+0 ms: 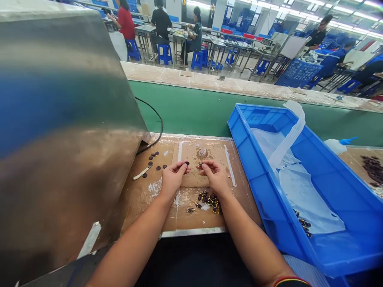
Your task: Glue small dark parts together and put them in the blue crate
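Observation:
Between the thumb and fingers of my left hand point(174, 175) is a small dark disc point(187, 163). My right hand point(216, 175) pinches a small dark part point(200, 164), too small to name. Both hands hover over a cardboard sheet point(191, 181) taped to the bench, a short gap between them. Nearer to me lies a pile of small black-and-yellow parts point(209, 199), close to my right wrist. Several dark discs point(150, 163) are scattered left of my left hand, beside a cream-handled tool point(143, 172). A small clear lump point(202, 152) sits beyond my hands.
A large metal housing point(68, 131) stands close on the left, with a black cable point(162, 123) behind it. On the right is a blue crate point(254, 159) holding white sheets and some black-and-yellow parts point(303, 224). A white bottle point(336, 145) and dark parts point(374, 168) lie beyond.

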`<action>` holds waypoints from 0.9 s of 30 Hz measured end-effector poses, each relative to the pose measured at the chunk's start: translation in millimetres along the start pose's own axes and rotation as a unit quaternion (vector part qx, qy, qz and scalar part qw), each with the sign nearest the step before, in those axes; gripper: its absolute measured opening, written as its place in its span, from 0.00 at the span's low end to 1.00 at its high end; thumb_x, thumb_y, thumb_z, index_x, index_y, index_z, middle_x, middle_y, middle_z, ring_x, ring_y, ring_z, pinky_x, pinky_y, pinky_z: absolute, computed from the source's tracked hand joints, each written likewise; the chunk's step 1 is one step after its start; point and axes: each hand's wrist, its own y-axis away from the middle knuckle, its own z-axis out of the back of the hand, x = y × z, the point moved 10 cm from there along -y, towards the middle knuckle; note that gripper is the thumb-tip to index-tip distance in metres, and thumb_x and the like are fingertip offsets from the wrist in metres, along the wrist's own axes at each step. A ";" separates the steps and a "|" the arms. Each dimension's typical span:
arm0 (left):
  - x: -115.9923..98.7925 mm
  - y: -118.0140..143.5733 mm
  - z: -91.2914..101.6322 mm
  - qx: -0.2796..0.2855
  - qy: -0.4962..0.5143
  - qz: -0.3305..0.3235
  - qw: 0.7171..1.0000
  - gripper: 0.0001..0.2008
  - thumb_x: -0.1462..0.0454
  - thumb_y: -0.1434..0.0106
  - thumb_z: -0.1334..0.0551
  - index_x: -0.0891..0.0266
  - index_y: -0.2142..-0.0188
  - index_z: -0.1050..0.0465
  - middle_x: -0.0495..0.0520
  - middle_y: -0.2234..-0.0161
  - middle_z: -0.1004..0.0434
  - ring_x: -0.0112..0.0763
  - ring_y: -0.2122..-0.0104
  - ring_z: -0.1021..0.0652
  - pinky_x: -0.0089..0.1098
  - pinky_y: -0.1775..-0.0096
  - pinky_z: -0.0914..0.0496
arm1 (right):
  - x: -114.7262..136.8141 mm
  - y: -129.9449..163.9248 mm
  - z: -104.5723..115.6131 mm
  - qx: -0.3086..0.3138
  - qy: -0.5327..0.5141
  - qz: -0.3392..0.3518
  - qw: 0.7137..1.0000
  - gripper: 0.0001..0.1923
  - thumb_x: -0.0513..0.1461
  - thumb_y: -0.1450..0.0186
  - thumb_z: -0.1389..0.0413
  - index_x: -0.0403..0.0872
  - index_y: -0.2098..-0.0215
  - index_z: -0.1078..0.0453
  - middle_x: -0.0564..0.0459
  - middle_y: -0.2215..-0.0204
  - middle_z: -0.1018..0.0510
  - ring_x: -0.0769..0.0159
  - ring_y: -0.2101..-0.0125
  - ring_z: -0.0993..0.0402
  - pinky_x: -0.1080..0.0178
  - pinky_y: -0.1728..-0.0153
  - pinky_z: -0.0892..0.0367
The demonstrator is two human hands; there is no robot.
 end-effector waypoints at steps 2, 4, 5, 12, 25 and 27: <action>-2.2 2.6 -4.3 0.018 -0.032 -0.012 0.999 0.21 0.55 0.47 0.26 0.68 0.59 0.21 0.60 0.66 0.19 0.33 0.68 0.19 0.32 0.60 0.23 | -3.1 5.9 -6.6 0.014 -0.037 -0.009 0.999 0.17 0.49 0.40 0.35 0.48 0.60 0.27 0.51 0.65 0.20 0.60 0.61 0.19 0.61 0.65 0.20; -4.1 5.4 -10.2 0.042 -0.064 -0.023 0.997 0.20 0.55 0.45 0.27 0.68 0.59 0.21 0.61 0.65 0.19 0.34 0.67 0.18 0.33 0.59 0.23 | -5.0 7.1 -9.4 0.021 -0.052 -0.013 0.998 0.17 0.49 0.41 0.34 0.48 0.61 0.26 0.52 0.64 0.20 0.62 0.60 0.19 0.60 0.61 0.19; -4.5 6.7 -12.9 0.053 -0.074 -0.026 0.996 0.19 0.55 0.45 0.27 0.68 0.59 0.21 0.61 0.64 0.19 0.35 0.66 0.18 0.33 0.58 0.23 | -6.2 6.8 -9.6 0.023 -0.057 -0.015 0.998 0.17 0.49 0.41 0.34 0.47 0.61 0.26 0.52 0.64 0.20 0.63 0.60 0.20 0.60 0.60 0.19; -8.5 9.1 -12.5 0.043 -0.074 -0.046 0.995 0.18 0.57 0.43 0.28 0.67 0.59 0.22 0.61 0.63 0.19 0.38 0.63 0.18 0.38 0.54 0.22 | -15.1 7.4 -8.9 0.039 -0.091 -0.017 0.995 0.16 0.49 0.40 0.34 0.48 0.60 0.26 0.53 0.64 0.20 0.64 0.60 0.20 0.59 0.57 0.20; -20.2 1.5 -13.3 0.040 -0.239 -0.105 0.964 0.13 0.59 0.41 0.33 0.66 0.61 0.21 0.61 0.61 0.20 0.39 0.62 0.19 0.35 0.57 0.24 | -20.1 -1.2 3.8 -0.038 -0.093 -0.014 0.995 0.19 0.51 0.40 0.35 0.47 0.60 0.27 0.50 0.63 0.19 0.60 0.58 0.19 0.61 0.59 0.20; -32.9 4.3 -9.6 0.035 -0.316 -0.154 0.936 0.10 0.60 0.40 0.34 0.64 0.63 0.20 0.59 0.61 0.21 0.37 0.62 0.20 0.33 0.60 0.24 | -17.9 -1.4 10.7 -0.050 -0.092 -0.013 0.994 0.18 0.50 0.39 0.36 0.47 0.60 0.27 0.51 0.64 0.19 0.60 0.59 0.18 0.61 0.62 0.20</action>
